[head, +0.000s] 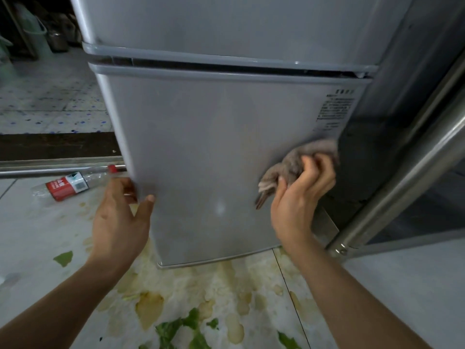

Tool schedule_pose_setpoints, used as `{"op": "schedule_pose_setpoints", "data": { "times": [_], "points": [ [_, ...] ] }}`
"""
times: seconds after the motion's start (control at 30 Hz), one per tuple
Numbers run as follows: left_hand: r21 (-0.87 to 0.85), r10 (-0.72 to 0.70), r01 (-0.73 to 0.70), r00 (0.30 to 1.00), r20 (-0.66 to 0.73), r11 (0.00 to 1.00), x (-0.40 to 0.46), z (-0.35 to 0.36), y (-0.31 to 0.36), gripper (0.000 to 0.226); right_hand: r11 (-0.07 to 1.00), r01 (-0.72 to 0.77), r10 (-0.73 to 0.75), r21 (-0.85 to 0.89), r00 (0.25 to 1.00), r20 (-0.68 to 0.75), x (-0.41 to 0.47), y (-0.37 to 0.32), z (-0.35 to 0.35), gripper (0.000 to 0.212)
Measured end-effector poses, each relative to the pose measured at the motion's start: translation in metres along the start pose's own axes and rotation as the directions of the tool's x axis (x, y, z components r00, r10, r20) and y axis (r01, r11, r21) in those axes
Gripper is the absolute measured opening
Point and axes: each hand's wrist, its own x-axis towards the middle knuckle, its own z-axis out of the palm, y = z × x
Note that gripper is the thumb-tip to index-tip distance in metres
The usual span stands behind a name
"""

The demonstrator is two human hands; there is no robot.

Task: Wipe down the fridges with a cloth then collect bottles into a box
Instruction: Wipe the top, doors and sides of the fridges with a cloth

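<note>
Right hand clenches the cloth against the fridge; left hand grasps its left edge. Slimy floor scraps could cause a slip.

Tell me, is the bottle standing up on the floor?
No, the bottle with the red label lies on its side on the floor, left of the fridge.

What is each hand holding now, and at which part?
The right hand grips a bunched grey-brown cloth around its middle, against the grey fridge door. The left hand grips that door's left edge, thumb on its front.
</note>
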Motion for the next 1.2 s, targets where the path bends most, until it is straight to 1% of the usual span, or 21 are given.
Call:
{"op": "schedule_pose_setpoints", "data": {
  "times": [0.1, 0.17, 0.2, 0.27, 0.3, 0.33, 0.4, 0.47, 0.53, 0.6, 0.67, 0.73, 0.8, 0.87, 0.9, 0.93, 1.0, 1.07, 1.13, 1.2],
  "points": [
    [0.000, 0.033, -0.033, 0.999, 0.011, 0.999, 0.002, -0.001, -0.003, 0.022, 0.998, -0.032, 0.038, -0.049, 0.992, 0.120, -0.033, 0.014, 0.006, 0.058],
    [-0.008, 0.032, -0.032, 0.999, 0.014, 0.999, 0.002, -0.002, -0.004, 0.021, 0.999, -0.038, 0.040, -0.018, 0.986, 0.160, -0.032, 0.019, 0.003, 0.057],
    [-0.005, 0.028, -0.028, 1.000, 0.010, 1.000, 0.003, -0.002, -0.005, 0.021, 0.998, -0.057, 0.054, 0.022, 0.988, 0.146, -0.024, 0.019, 0.000, 0.053],
    [0.000, 0.038, -0.038, 0.999, -0.003, 0.999, 0.002, -0.001, -0.006, 0.022, 0.986, -0.126, 0.121, 0.111, 0.991, 0.056, 0.005, 0.018, -0.007, 0.048],
    [0.000, 0.047, -0.047, 0.999, -0.007, 0.999, 0.002, -0.001, -0.006, 0.022, 0.980, -0.139, 0.138, 0.141, 0.990, 0.014, 0.022, 0.019, -0.010, 0.049],
    [-0.003, 0.055, -0.055, 0.998, -0.007, 0.998, 0.002, -0.001, -0.006, 0.021, 0.978, -0.134, 0.135, 0.163, 0.991, 0.002, 0.035, 0.021, -0.013, 0.052],
    [-0.013, 0.069, -0.069, 0.998, -0.009, 0.998, 0.001, 0.000, -0.009, 0.020, 0.963, -0.133, 0.118, 0.235, 0.990, 0.074, 0.047, 0.025, -0.017, 0.058],
    [-0.024, 0.083, -0.083, 0.996, -0.025, 0.996, 0.001, 0.001, -0.013, 0.020, 0.934, -0.170, 0.124, 0.313, 0.979, 0.161, 0.046, 0.030, -0.018, 0.064],
    [-0.027, 0.080, -0.081, 0.996, -0.033, 0.996, 0.001, 0.005, -0.018, 0.020, 0.925, -0.179, 0.130, 0.335, 0.978, 0.162, 0.038, 0.038, -0.010, 0.065],
    [-0.034, 0.072, -0.074, 0.996, -0.056, 0.997, 0.002, 0.008, -0.021, 0.020, 0.913, -0.218, 0.168, 0.346, 0.971, 0.169, 0.024, 0.048, 0.001, 0.065],
    [-0.065, 0.069, -0.074, 0.994, -0.080, 0.995, 0.002, 0.010, -0.023, 0.022, 0.902, -0.295, 0.225, 0.316, 0.944, 0.241, -0.004, 0.061, 0.010, 0.067],
    [-0.085, 0.064, -0.071, 0.995, -0.079, 0.994, 0.002, 0.011, -0.025, 0.021, 0.903, -0.352, 0.257, 0.248, 0.903, 0.346, -0.041, 0.077, 0.017, 0.068],
    [-0.102, 0.050, -0.056, 0.997, -0.063, 0.993, 0.003, 0.012, -0.025, 0.021, 0.896, -0.414, 0.312, 0.160, 0.843, 0.438, -0.067, 0.085, 0.021, 0.069],
    [-0.110, 0.046, -0.050, 0.998, -0.037, 0.993, 0.004, 0.011, -0.024, 0.021, 0.863, -0.500, 0.413, 0.070, 0.779, 0.472, -0.076, 0.083, 0.023, 0.067],
    [-0.108, 0.050, -0.052, 0.998, -0.024, 0.993, 0.004, 0.009, -0.024, 0.020, 0.848, -0.525, 0.443, 0.065, 0.772, 0.456, -0.074, 0.078, 0.023, 0.064],
    [-0.106, 0.055, -0.056, 0.998, -0.012, 0.993, 0.004, 0.007, -0.024, 0.020, 0.844, -0.527, 0.448, 0.093, 0.791, 0.415, -0.068, 0.071, 0.021, 0.061],
    [-0.100, 0.086, -0.086, 0.996, 0.002, 0.991, 0.002, 0.004, -0.026, 0.023, 0.866, -0.459, 0.404, 0.196, 0.875, 0.266, -0.046, 0.051, 0.016, 0.054],
    [-0.107, 0.116, -0.114, 0.993, 0.009, 0.988, -0.004, 0.004, -0.031, 0.030, 0.893, -0.353, 0.344, 0.279, 0.935, 0.083, -0.018, 0.031, 0.013, 0.046],
    [-0.117, 0.099, -0.094, 0.994, 0.037, 0.989, -0.011, 0.006, -0.037, 0.030, 0.917, -0.265, 0.293, 0.298, 0.955, -0.052, 0.003, 0.014, 0.015, 0.043],
    [-0.096, 0.071, -0.062, 0.994, 0.084, 0.993, -0.015, 0.011, -0.042, 0.020, 0.937, -0.228, 0.262, 0.264, 0.960, -0.101, 0.001, 0.006, 0.025, 0.041]
  ]
}}
